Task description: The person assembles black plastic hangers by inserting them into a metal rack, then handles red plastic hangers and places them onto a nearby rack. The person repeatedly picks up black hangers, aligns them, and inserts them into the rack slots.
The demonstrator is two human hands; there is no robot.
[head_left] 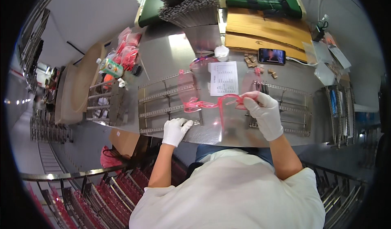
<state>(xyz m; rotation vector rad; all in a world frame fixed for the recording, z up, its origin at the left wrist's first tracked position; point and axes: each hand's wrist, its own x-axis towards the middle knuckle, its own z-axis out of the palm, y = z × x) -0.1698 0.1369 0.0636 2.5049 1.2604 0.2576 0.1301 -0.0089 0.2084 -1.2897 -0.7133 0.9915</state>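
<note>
Handling step, looks like: right hand (264,115) pinches pink plastic piece (220,102), mid-frame. Left hand (176,131) at metal rack (163,111), can't tell if gripping. Next move needs steady pinch imo.

Small print on white sheet (223,79), on bottle label (111,68); neither legible

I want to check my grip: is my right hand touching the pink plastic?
Touching: the head view shows the right hand pinching the pink plastic at its right end.
</note>
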